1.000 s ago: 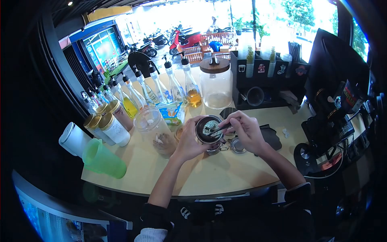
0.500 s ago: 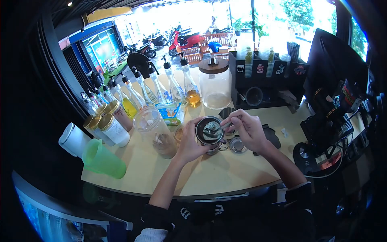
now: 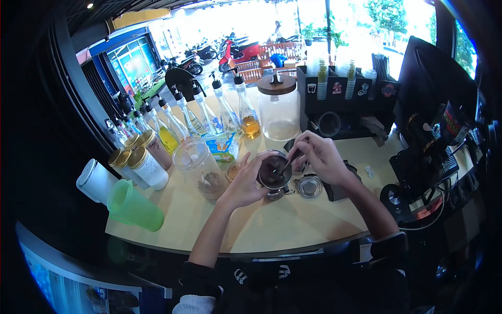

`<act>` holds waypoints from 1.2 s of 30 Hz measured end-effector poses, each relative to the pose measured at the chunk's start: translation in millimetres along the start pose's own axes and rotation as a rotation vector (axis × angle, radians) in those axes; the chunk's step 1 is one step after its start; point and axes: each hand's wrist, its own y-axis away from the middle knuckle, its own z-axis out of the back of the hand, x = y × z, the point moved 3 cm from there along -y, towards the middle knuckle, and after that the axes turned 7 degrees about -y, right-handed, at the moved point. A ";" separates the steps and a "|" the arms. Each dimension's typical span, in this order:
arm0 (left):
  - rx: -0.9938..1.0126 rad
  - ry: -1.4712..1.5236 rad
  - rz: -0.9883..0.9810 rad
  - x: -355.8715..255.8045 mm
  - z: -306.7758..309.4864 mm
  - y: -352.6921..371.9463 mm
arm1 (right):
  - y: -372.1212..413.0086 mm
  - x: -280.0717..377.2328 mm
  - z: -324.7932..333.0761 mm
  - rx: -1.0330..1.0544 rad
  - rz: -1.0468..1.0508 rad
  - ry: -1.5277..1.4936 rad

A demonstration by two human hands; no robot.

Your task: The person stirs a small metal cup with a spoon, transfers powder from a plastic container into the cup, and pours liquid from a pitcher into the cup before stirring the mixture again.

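My left hand [image 3: 244, 183] is wrapped round the side of a round cup [image 3: 267, 180] with a shiny rim, its mouth turned up towards me. Dark contents show inside. My right hand [image 3: 325, 161] pinches the handle of a thin spoon [image 3: 284, 166], whose lower end dips into the cup and is partly lost in the dark. Just right of the cup lies a round metal lid [image 3: 309, 186] on the table. Behind my left fingers stands a large clear jar [image 3: 201, 170] with a little brown matter at its bottom.
Pump bottles [image 3: 250, 123] line the back of the table [image 3: 261, 230], beside a wood-lidded glass jar [image 3: 280, 115]. Gold-lidded canisters [image 3: 149, 170] and a green pitcher [image 3: 135, 206] stand left. A black cup organizer [image 3: 348, 102] stands back right; a dark machine [image 3: 423, 152] is at right.
The cup has shifted slightly right and down in my left hand. My right hand has moved a little up and left, its spoon now steeper; the pale patch inside the cup no longer shows.
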 end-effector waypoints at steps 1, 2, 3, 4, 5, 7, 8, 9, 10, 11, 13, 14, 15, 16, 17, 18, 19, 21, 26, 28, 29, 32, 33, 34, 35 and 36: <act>0.017 -0.001 -0.010 -1.0 1.1 -0.4 | -1.1 -0.5 -1.8 0.001 0.000 0.000; 0.036 -0.002 -0.021 -2.0 1.7 -0.9 | -2.7 0.4 -3.9 -0.028 0.067 -0.011; 0.036 -0.001 -0.023 -2.4 2.7 -1.3 | -3.4 2.1 -5.0 -0.059 0.134 -0.021; 0.046 0.002 -0.023 -2.6 3.5 -1.7 | -3.5 4.1 -5.5 -0.060 0.134 -0.020; 0.056 0.006 -0.022 -2.7 3.8 -1.9 | -3.5 7.7 -7.7 -0.002 0.141 0.032; 0.052 0.013 -0.029 -1.8 3.4 -1.8 | -4.1 9.0 -8.7 0.056 0.148 0.083; 0.046 0.021 -0.034 -1.4 3.6 -1.6 | -4.8 7.8 -6.7 0.028 0.152 0.073; 0.044 0.021 -0.034 -1.2 3.7 -1.5 | -5.3 7.3 -5.2 0.002 0.156 0.064; 0.036 0.013 -0.029 -0.9 3.8 -1.3 | -5.4 7.8 -6.3 0.004 0.155 0.064; 0.029 0.005 -0.024 -0.8 4.1 -1.2 | -5.0 8.4 -8.3 0.015 0.149 0.054; 0.039 0.009 0.007 -1.4 5.4 -2.3 | -3.1 6.4 -9.7 0.024 0.142 0.046; 0.050 0.011 0.036 -1.0 5.8 -2.9 | -2.2 1.9 -9.0 0.010 0.130 0.000; 0.050 0.012 0.035 0.4 5.1 -3.3 | -1.5 -0.7 -7.7 -0.004 0.119 -0.047; 0.017 0.033 0.039 3.1 4.3 -3.6 | -0.3 0.2 -5.9 -0.005 0.119 -0.046; -0.015 0.055 0.043 4.4 4.4 -3.8 | 1.5 1.3 -0.6 -0.089 0.110 -0.193; -0.015 0.056 0.043 4.1 4.5 -3.6 | 3.7 1.0 5.2 -0.173 0.101 -0.339; -0.065 0.033 0.039 2.8 6.4 -3.2 | 5.7 0.2 10.0 -0.174 0.100 -0.338; -0.115 0.012 0.035 4.2 6.2 -3.1 | 11.8 -3.2 26.8 -0.309 0.130 -0.475; -0.183 0.110 0.111 18.0 4.1 -3.5 | 45.8 -7.7 49.1 -0.503 0.166 -0.493; -0.201 0.132 0.129 20.9 2.3 -2.0 | 61.6 -17.5 52.7 -0.515 0.134 -0.465; -0.220 0.151 0.146 22.0 1.8 -1.6 | 69.6 -24.1 53.2 -0.525 0.106 -0.439; -0.245 0.240 0.169 23.0 0.9 -0.9 | 93.3 -45.6 43.7 -0.518 0.090 -0.315; -0.245 0.242 0.169 23.2 0.3 -0.3 | 100.9 -50.4 40.0 -0.506 0.080 -0.216; -0.251 0.237 0.181 24.3 -0.3 0.2 | 108.6 -53.6 36.7 -0.454 0.052 -0.112; -0.258 0.231 0.193 25.2 -1.1 0.6 | 114.2 -58.0 32.4 -0.454 0.052 -0.110; -0.258 0.232 0.193 26.0 -2.7 0.9 | 118.3 -62.6 27.0 -0.431 0.084 -0.095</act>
